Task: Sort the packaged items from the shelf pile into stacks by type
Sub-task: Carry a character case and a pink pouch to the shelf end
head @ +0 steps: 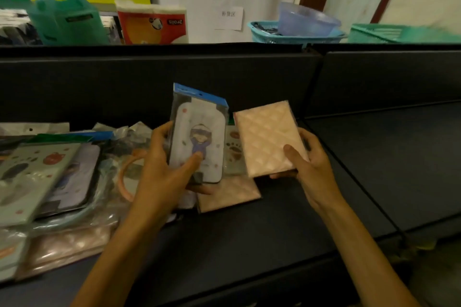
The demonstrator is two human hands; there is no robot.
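Observation:
My left hand [164, 169] grips a packaged phone case [199, 137] with a cartoon figure and a blue header, held upright above the dark shelf [249, 244]. My right hand [309, 164] holds a pink quilted packet [269, 137] by its lower right corner, tilted, just right of the case. Another pink quilted packet [229, 197] lies flat on the shelf below both. A paw-print packaged case [234, 152] shows between the two held items. The mixed pile [57, 177] of packaged cases and plastic-wrapped items fills the shelf's left side.
The shelf's back panel [149, 82] rises behind the hands. A divider rail [361, 182] runs diagonally on the right, with bare shelf beyond it. On top behind stand a teal basket [64, 20], a tissue pack [152, 22], and a blue basket [296, 32] holding a bowl.

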